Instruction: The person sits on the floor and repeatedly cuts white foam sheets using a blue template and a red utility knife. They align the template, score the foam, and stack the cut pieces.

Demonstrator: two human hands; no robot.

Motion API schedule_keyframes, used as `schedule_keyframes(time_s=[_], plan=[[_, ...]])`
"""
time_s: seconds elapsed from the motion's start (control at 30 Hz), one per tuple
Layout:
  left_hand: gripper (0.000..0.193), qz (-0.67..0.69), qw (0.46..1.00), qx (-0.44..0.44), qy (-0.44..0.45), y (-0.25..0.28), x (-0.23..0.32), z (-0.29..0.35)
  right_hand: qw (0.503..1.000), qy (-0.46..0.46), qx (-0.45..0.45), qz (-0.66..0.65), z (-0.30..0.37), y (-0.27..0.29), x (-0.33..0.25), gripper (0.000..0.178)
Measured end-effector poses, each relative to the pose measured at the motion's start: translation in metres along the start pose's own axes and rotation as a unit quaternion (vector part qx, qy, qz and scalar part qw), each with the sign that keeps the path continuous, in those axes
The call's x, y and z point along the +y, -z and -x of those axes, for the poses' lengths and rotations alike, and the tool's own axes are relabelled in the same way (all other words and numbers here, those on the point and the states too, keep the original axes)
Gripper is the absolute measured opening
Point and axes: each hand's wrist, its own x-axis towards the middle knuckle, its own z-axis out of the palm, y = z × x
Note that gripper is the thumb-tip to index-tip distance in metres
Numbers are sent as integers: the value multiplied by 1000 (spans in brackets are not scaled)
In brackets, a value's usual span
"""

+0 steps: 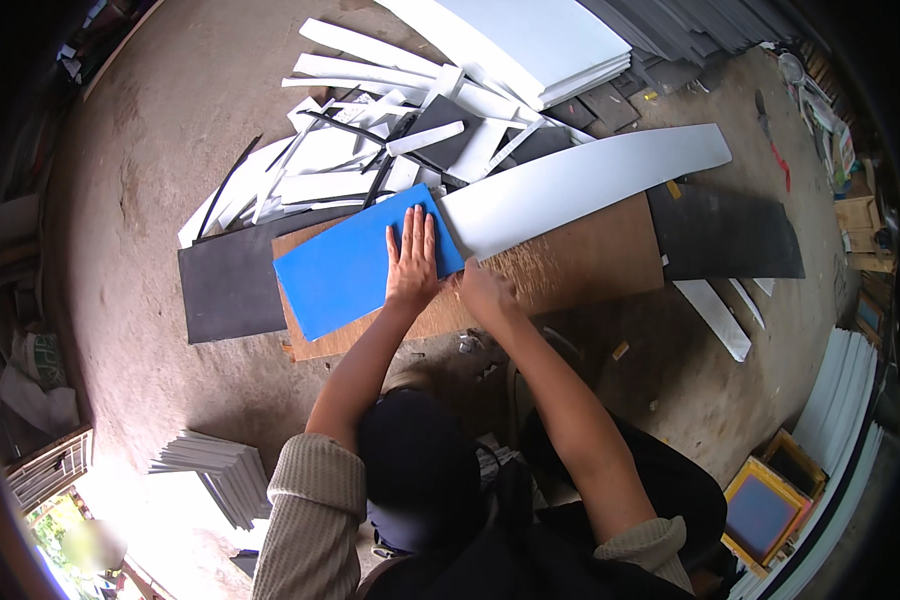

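A blue rectangular panel (335, 268) lies at a slant over the left part of a brown wooden board (580, 260). My left hand (410, 262) rests flat on the panel near its right end, with the fingers stretched out. At the panel's lower right corner, my right hand (488, 295) is closed in a fist-like grip; whatever it holds is hidden. A long white sheet (590, 185) with a curved upper edge reaches from the panel's right edge out over the board.
Beyond the board lies a jumbled heap of white and black offcuts (370, 150). Stacked white sheets (560, 50) stand behind it. Dark sheets lie under both board ends, including a black one (730, 235). Stacked grey-white pieces (215, 470) sit at lower left, framed screens (765, 510) at lower right.
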Motion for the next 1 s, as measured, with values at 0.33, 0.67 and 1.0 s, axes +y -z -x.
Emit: schedule_keyframes(time_s=[0.33, 0.67, 1.0], plan=[[101, -58, 997, -43, 7, 6, 3, -2, 998, 11, 56, -29, 16, -37, 24, 24], [93, 22, 1000, -8, -4, 12, -8, -1, 993, 58, 100, 1, 25, 15, 15, 20], [103, 56, 998, -23, -10, 9, -9, -3, 980, 106, 169, 18, -62, 8, -18, 21]])
